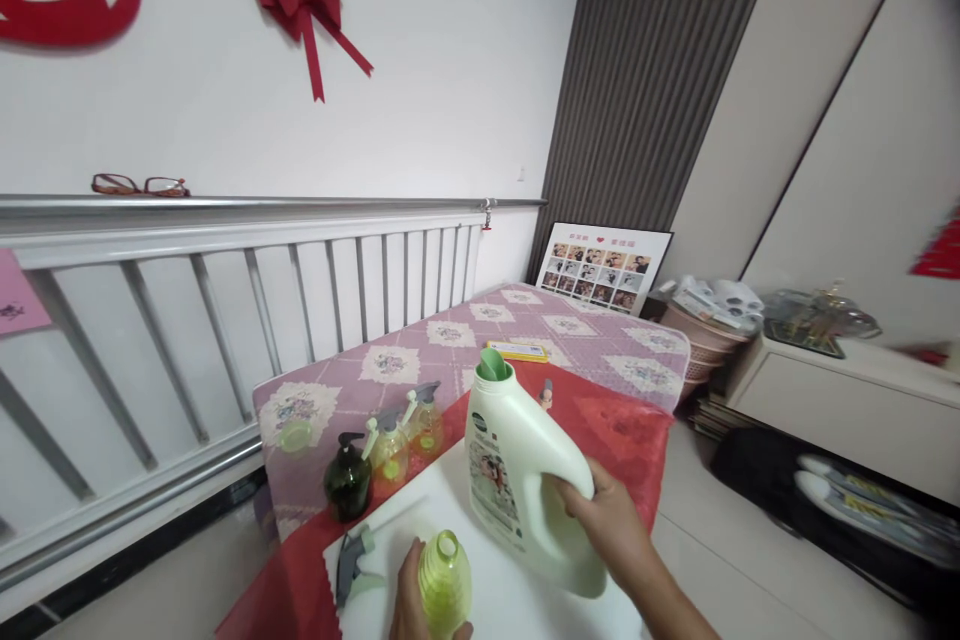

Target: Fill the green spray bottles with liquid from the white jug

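Note:
My right hand point(589, 500) grips the handle of a large pale-green detergent jug point(499, 480). Its cap is off, and a green spout shows in its neck. My left hand point(409, 595) is wrapped round a yellow-green ribbed spray bottle point(445, 580), whose mouth is uncovered. Left of that bottle, a grey trigger spray head point(356, 560) with a white tube lies on a white board point(409, 520). Behind stand a dark green pump bottle point(348, 485) and two clear spray bottles, one nearer point(390, 460) and one farther point(427, 425), both with grey spray heads.
A red cloth point(637, 430) covers part of the table over a purple flowered tablecloth point(435, 360). A light-green cap point(295, 435) lies at the left, and a yellow-edged box point(517, 351) lies behind the jug. A white railing point(367, 230) borders the table; a pink basket point(694, 345) stands right.

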Demonstrator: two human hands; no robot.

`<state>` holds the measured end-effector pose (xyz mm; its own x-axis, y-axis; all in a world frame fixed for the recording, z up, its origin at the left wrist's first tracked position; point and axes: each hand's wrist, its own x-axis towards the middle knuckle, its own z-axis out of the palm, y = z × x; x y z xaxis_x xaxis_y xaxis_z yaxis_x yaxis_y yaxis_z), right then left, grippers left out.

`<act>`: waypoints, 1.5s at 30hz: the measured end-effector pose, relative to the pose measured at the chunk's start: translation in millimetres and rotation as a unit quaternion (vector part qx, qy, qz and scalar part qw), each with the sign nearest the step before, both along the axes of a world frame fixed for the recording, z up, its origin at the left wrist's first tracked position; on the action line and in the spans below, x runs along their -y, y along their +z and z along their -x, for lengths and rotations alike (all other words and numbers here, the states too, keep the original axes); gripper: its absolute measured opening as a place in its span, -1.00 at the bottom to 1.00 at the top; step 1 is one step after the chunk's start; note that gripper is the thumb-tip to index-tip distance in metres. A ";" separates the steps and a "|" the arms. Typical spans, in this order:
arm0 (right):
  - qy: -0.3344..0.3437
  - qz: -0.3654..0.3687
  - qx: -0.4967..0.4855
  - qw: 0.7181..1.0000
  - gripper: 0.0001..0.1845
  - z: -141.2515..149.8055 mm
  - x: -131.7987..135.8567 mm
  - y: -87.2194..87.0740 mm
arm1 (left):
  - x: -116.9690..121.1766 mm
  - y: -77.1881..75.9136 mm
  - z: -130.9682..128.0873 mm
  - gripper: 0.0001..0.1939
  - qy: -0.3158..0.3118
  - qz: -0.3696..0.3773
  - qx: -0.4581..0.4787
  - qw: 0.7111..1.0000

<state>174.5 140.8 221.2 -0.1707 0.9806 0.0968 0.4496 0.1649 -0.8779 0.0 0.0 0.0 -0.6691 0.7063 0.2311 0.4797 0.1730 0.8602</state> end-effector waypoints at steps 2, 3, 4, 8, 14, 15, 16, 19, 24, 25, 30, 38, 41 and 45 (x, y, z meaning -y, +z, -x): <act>0.026 0.001 0.022 0.999 -0.61 -5.8 -4.2 18.2 | -0.6 -4.0 2.5 0.05 0.010 -0.024 -0.003 1.000; 0.042 -0.002 0.040 0.998 -0.62 -8.5 -6.3 26.9 | -0.8 -6.3 4.4 0.01 0.012 -0.037 -0.005 0.999; 0.059 -0.008 0.061 0.996 -0.63 -10.8 -8.4 35.2 | -1.0 -8.7 6.3 -0.03 0.014 -0.049 -0.006 0.999; 0.134 -0.037 0.144 0.980 -0.75 -15.8 -14.3 62.1 | -2.4 -15.1 9.8 -0.09 0.023 -0.076 -0.005 0.997; 0.235 -0.024 0.236 0.942 -0.84 -16.2 -17.2 77.1 | -1.4 -4.2 6.6 -0.16 0.027 -0.045 0.001 0.999; 0.244 -0.024 0.250 0.937 -0.84 -16.4 -17.6 78.0 | -0.5 -1.2 6.3 -0.14 0.021 -0.032 0.004 0.999; 0.250 -0.025 0.265 0.931 -0.85 -16.6 -18.1 78.9 | 0.3 1.6 6.2 -0.11 0.016 -0.020 0.009 1.000; 0.271 -0.022 0.293 0.917 -0.83 -16.7 -19.7 83.4 | 2.2 8.7 5.5 -0.06 0.012 -0.002 0.026 1.000; 0.296 -0.024 0.327 0.897 -0.76 -12.5 -18.4 96.4 | 3.5 13.9 3.9 -0.12 0.010 -0.001 0.021 1.000; 0.295 -0.032 0.338 0.893 -0.77 -10.8 -17.6 99.3 | 3.7 14.1 4.2 -0.13 0.010 -0.002 0.021 1.000; 0.297 -0.049 0.380 0.875 -0.78 -2.8 -16.1 108.4 | 4.4 13.0 9.5 -0.10 -0.010 0.016 0.050 0.999; 0.312 -0.043 0.404 0.859 -0.74 -0.4 -19.2 109.1 | 4.2 19.1 9.1 -0.13 -0.007 0.021 0.074 0.997; 0.303 -0.053 0.421 0.853 -0.73 2.6 -17.1 113.8 | 4.4 21.9 9.1 -0.14 -0.012 0.027 0.080 0.996; 0.271 -0.092 0.438 0.852 -0.70 7.6 -11.7 111.9 | 4.3 22.9 8.9 -0.13 -0.011 0.034 0.077 0.996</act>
<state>167.0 152.5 333.1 -0.6801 0.7161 -0.1574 0.7327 0.6562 -0.1804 -8.9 -4.3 22.9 -0.6772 0.7316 0.0784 0.3480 0.2245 0.9102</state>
